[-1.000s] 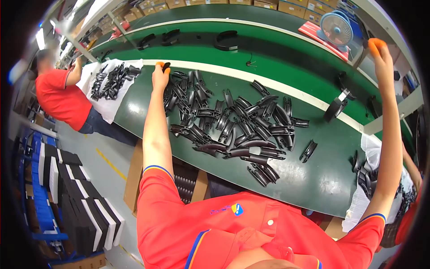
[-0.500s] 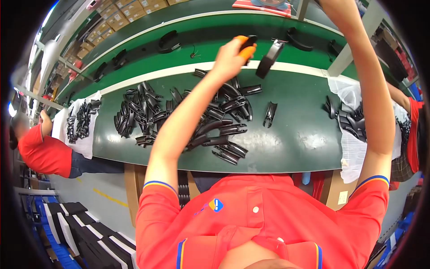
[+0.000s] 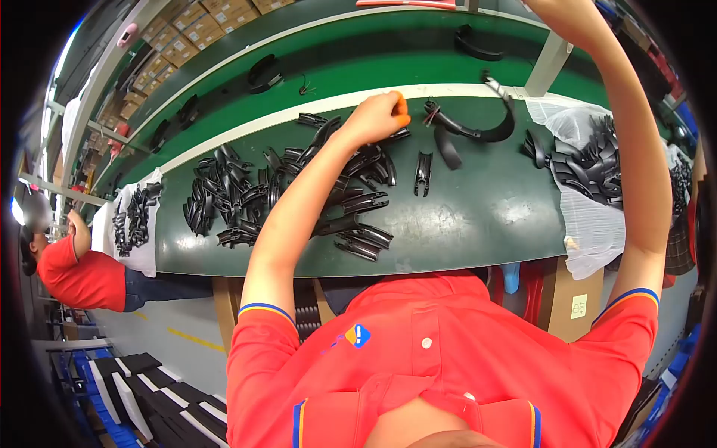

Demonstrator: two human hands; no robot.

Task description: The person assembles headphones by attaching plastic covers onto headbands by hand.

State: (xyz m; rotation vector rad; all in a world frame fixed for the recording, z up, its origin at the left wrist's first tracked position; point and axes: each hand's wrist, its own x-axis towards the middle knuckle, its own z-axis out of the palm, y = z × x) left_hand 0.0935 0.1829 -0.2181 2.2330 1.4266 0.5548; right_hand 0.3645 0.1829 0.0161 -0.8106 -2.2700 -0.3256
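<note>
My left hand (image 3: 376, 119), with orange covers on its fingertips, is over the back of the table at the right end of a pile of black curved parts (image 3: 224, 190). Its fingers are curled together, and whatever they may hold is hidden. To its right lies a large curved black band (image 3: 478, 133), with a blurred black piece (image 3: 448, 148) beside its left end. A single black part (image 3: 423, 174) lies in front of them. My right hand (image 3: 564, 19) is raised at the top edge, its fingers cut off by the frame.
Behind the table's white ledge (image 3: 284, 110), a green surface (image 3: 358, 67) carries more curved black bands. A metal post (image 3: 550, 63) rises at the right. White sheets (image 3: 594, 235) bear black parts at both sides. A person in red (image 3: 82, 269) stands at the left.
The view has turned rightward. My left hand has moved right from the pile's far left; the black piece seen in it is no longer visible there. The curved band now lies on the table.
</note>
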